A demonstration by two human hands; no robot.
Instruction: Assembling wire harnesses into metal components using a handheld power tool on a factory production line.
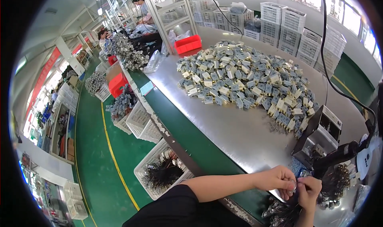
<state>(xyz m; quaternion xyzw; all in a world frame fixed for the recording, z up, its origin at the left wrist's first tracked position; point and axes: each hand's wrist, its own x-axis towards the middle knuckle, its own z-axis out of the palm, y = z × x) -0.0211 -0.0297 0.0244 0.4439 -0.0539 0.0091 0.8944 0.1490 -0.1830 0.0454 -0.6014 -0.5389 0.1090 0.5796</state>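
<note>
Close together at the table's near right edge, my left hand and my right hand are both closed, fingertips almost touching. A small silvery piece shows at the fingertips of my left hand; its kind is too small to tell. My right hand pinches with thumb and finger, and what it grips is hidden. Just beyond them stands a metal box-shaped device with a dark front. A black rod-shaped tool on a black cord reaches over from the right. Dark wire leads lie below my hands.
A large heap of small grey and cream plug-like blocks covers the metal table. More wire leads lie at right. A red bin stands behind; white crates line the wall. A crate of leads sits on the floor at left.
</note>
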